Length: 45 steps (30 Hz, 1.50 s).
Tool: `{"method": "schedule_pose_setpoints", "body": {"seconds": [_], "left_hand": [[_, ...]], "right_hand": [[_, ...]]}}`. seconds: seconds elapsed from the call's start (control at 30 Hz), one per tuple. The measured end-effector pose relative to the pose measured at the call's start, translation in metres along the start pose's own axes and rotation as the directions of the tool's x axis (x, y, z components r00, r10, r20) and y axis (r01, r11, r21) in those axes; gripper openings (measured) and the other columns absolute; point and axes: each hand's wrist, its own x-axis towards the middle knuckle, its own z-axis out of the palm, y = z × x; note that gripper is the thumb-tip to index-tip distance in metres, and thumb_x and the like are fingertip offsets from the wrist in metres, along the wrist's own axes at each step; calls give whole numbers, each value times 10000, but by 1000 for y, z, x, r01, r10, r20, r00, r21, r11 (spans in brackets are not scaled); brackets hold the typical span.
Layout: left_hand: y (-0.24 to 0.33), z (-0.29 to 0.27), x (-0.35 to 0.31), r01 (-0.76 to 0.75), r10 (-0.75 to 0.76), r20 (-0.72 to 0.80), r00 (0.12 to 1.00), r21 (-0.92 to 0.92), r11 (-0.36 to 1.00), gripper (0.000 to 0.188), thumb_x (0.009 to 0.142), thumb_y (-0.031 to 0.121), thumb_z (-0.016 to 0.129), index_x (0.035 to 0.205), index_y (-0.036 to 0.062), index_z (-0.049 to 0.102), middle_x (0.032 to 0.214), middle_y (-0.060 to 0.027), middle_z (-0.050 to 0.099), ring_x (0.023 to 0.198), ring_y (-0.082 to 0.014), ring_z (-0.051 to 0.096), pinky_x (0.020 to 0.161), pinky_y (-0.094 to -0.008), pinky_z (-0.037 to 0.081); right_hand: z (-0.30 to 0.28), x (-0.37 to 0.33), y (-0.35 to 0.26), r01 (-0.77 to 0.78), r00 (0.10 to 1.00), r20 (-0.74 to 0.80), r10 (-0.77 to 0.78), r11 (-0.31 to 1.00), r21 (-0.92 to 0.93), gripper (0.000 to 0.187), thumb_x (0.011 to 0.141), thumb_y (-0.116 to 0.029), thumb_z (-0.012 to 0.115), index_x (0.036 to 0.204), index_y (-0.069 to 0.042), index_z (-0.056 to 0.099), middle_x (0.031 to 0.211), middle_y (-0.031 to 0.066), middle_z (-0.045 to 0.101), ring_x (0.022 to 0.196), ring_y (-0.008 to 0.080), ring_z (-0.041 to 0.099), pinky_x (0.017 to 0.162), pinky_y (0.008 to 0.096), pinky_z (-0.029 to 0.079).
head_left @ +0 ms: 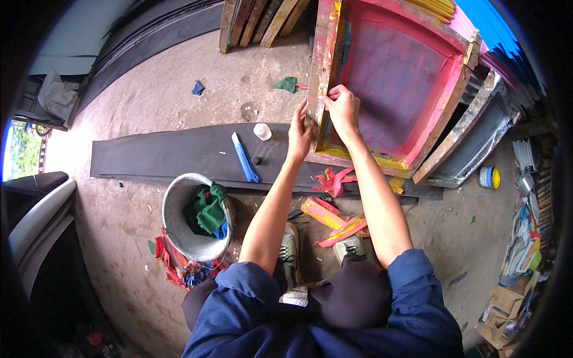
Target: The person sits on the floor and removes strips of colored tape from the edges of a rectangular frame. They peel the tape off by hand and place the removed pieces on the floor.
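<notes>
A paint-stained wooden screen-printing frame (325, 56) with red-smeared mesh stands tilted in front of me. My right hand (343, 110) is at its left bar, thumb and fingertips pinched together against the wood. Whatever lies between those fingertips is too small to make out. Close by, my left hand (300, 137) is beside the bar's outer edge, its fingers apart and partly stretched upward. I cannot tell whether it touches the wood. Below the frame lie a crumpled red strip (332, 181) and several yellow-and-red strips (340, 224), near my shoes.
On a long black sheet (179, 149) lie a blue utility knife (245, 158), a small white bottle (262, 131) and a black cap (256, 160). A bucket (170, 218) holds green and blue cloth (209, 209). Another frame (477, 131) leans at right, near a yellow-and-blue tin (489, 177).
</notes>
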Motion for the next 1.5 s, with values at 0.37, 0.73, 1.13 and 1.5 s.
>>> {"method": "schedule_pose_setpoints", "body": {"seconds": [0.37, 0.73, 1.13, 1.5], "left_hand": [[-7, -3, 2, -17, 17, -44, 999, -3, 1000, 615, 783, -111, 440, 1336, 133, 323, 1197, -150, 466, 1088, -193, 465, 921, -309, 376], [3, -8, 1, -73, 74, -10, 997, 44, 996, 599, 809, -98, 438, 1341, 146, 314, 1114, -114, 519, 1000, -160, 508, 869, -291, 407], [7, -11, -1, 89, -85, 67, 994, -71, 993, 567, 832, -27, 445, 1349, 145, 289, 1183, -108, 463, 1101, -186, 433, 944, -320, 345], [36, 13, 65, -124, 163, -161, 973, 232, 965, 339, 895, 199, 485, 1175, 10, 451, 1042, -144, 523, 927, -222, 519, 822, -334, 408]], "right_hand": [[0, -5, -14, -3, 997, -82, -1, 999, -45, 165, 677, -143, 696, 725, -1, 625, 682, 159, 637, 653, 262, 645, 601, 335, 495], [14, -2, 2, -147, 967, -157, 201, 943, 300, 168, 717, -154, 677, 695, -2, 607, 606, 102, 632, 529, 157, 628, 536, 279, 484], [-30, 4, 25, -109, 986, 160, 51, 921, 375, 341, 846, -316, 561, 880, 23, 577, 735, 114, 639, 590, 150, 637, 530, 245, 510], [-35, 46, 5, 319, 816, 501, -288, 947, 27, 299, 863, -263, 547, 784, 25, 550, 653, 193, 593, 549, 234, 626, 491, 347, 455]]}}
